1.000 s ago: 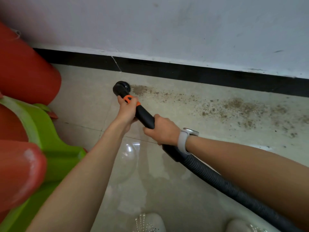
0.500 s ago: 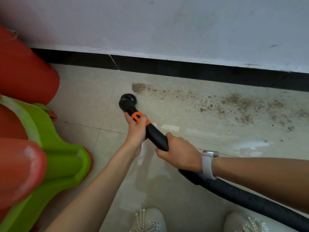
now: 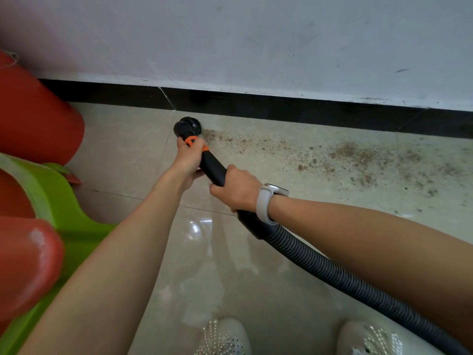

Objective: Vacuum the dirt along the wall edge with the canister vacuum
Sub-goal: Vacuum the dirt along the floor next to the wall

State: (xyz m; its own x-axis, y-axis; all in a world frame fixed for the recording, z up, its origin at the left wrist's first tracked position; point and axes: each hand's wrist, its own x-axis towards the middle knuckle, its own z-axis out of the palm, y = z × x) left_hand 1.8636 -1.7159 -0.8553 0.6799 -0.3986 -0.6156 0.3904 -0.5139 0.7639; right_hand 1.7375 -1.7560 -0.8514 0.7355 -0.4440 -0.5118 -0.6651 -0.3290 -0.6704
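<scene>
A black round brush nozzle (image 3: 187, 127) sits on the beige floor tile right by the black baseboard (image 3: 281, 108), at the left end of a brown dirt trail (image 3: 340, 155) that spreads rightward along the wall. My left hand (image 3: 190, 157) grips the black wand at its orange collar (image 3: 192, 140), just behind the nozzle. My right hand (image 3: 234, 188), with a white watch on the wrist, grips the wand lower down, where the ribbed grey hose (image 3: 332, 270) begins and runs off to the bottom right.
Red plastic stools (image 3: 38, 116) and a green plastic stool (image 3: 58, 208) crowd the left side. The white wall (image 3: 256, 39) rises above the baseboard. Two white shoes (image 3: 225, 336) show at the bottom edge. Glossy tile lies between my arms.
The nozzle has gone forward from the open tile to the baseboard, reaching the left end of the dirt trail. Both hands kept their grip and moved with the wand.
</scene>
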